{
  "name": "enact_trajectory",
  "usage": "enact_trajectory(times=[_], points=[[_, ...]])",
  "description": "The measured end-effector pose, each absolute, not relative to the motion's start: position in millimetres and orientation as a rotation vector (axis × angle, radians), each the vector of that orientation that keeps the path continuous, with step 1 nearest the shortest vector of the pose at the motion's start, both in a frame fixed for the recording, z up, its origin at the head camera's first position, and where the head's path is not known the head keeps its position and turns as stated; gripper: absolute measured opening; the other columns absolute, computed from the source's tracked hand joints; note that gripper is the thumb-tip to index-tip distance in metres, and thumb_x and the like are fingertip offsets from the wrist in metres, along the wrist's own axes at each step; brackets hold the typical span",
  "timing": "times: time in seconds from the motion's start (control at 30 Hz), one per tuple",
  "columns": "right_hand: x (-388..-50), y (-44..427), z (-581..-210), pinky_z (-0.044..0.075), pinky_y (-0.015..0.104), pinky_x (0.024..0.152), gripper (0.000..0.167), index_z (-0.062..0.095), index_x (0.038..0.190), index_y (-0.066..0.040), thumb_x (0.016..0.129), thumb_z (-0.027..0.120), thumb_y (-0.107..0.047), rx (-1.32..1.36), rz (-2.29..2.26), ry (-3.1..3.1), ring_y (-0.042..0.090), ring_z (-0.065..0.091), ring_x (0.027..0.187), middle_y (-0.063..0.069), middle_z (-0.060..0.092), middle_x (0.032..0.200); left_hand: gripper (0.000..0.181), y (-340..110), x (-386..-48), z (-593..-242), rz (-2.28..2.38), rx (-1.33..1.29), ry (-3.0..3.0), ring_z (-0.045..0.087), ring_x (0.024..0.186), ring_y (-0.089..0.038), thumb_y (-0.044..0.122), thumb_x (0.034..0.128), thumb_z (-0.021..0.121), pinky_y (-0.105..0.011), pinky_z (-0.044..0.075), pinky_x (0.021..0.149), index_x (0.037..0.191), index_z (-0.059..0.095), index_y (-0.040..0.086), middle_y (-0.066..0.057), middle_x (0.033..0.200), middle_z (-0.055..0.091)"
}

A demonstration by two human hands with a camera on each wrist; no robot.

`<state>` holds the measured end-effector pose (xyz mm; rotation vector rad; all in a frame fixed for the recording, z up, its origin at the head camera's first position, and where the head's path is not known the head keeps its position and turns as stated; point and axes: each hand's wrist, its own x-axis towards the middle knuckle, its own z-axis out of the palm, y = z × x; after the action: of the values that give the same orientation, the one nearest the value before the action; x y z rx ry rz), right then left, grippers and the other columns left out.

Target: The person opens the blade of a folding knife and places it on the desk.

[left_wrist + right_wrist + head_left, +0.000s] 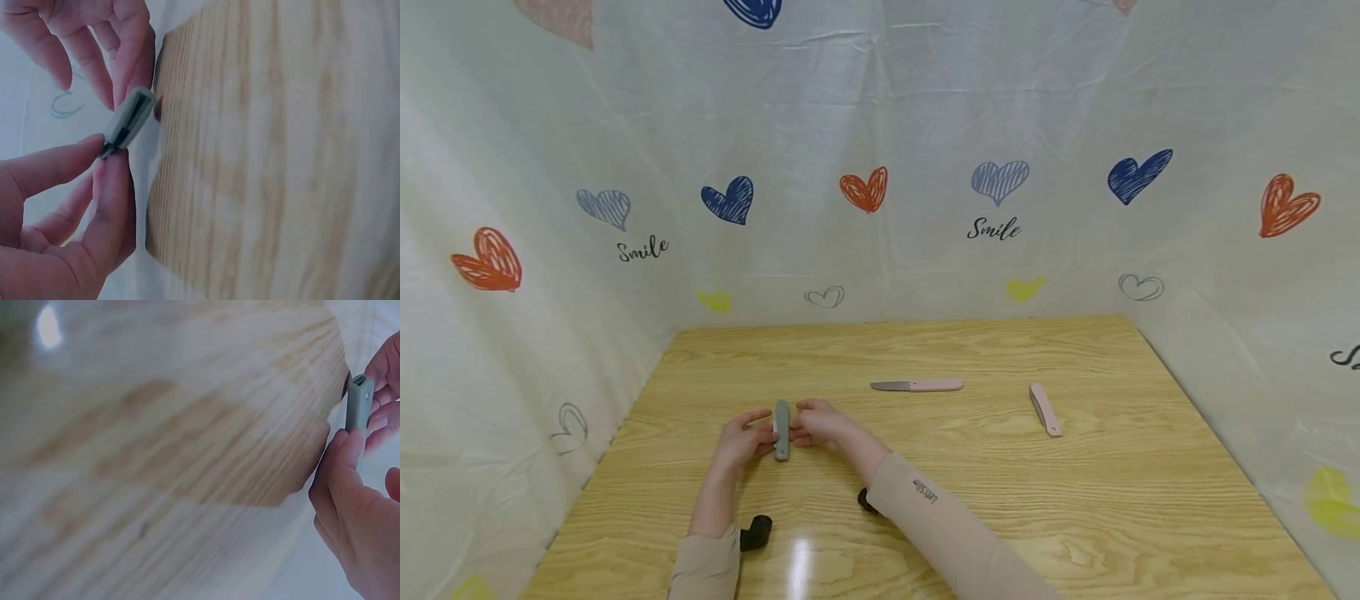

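Both beige sleeves [955, 533] are cut off at the bottom edge, the right one partly hiding a black fitting [867, 500]. Left of centre, at the wood-grained counter [940, 458], the left hand [737, 440] pinches a slim green folding knife [782, 432], its smooth handle rounded at the top, its blade mostly hidden. The right hand [826, 423] touches it with extended fingers, thumb apart. Beyond, a folded pink knife [1046, 410] lies at right, an unfolded pink knife [936, 385] near centre, before a creased heart-printed cloth [925, 100].
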<state>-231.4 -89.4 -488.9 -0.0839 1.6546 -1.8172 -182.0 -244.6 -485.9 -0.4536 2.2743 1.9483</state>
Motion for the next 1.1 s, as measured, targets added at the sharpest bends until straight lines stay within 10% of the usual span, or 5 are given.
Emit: enact_trajectory(times=[0.23,0.67,1.1], points=[[-229.4,-79.9,-489.7,0.056,0.029,0.071,0.056,0.04,0.145,0.002,0.092,0.058,0.0,-0.133,-1.791,1.781,0.015,0.058,0.073,0.012,0.063,0.098,0.056,-238.5,-179.2,-480.0,1.947,-0.313,2.214,0.066,0.087,-0.014,-0.009,0.0905,0.058,-0.027,0.058,0.078,0.142,0.036,-0.013,-0.026,0.114,0.06],[-229.9,-0.6,-462.5,0.055,0.051,0.088,0.053,0.039,0.148,-0.004,0.098,0.055,-0.006,-0.418,-1.725,1.896,0.019,0.066,0.081,0.016,0.064,0.1,0.06,-181.2,-184.7,-454.9,1.971,-0.005,2.111,0.068,0.084,-0.016,-0.009,0.0915,0.058,-0.048,0.054,0.091,0.146,0.033,-0.011,-0.018,0.103,0.062],[-216.5,79.3,-440.2,0.059,0.045,0.081,0.054,0.037,0.149,-0.004,0.099,0.056,-0.01,-0.406,-1.832,1.93,0.021,0.063,0.092,0.016,0.062,0.106,0.052,-110.8,-196.6,-443.5,2.047,0.16,2.041,0.066,0.084,-0.017,-0.003,0.0915,0.062,-0.054,0.053,0.091,0.141,0.046,-0.007,-0.018,0.102,0.061]])
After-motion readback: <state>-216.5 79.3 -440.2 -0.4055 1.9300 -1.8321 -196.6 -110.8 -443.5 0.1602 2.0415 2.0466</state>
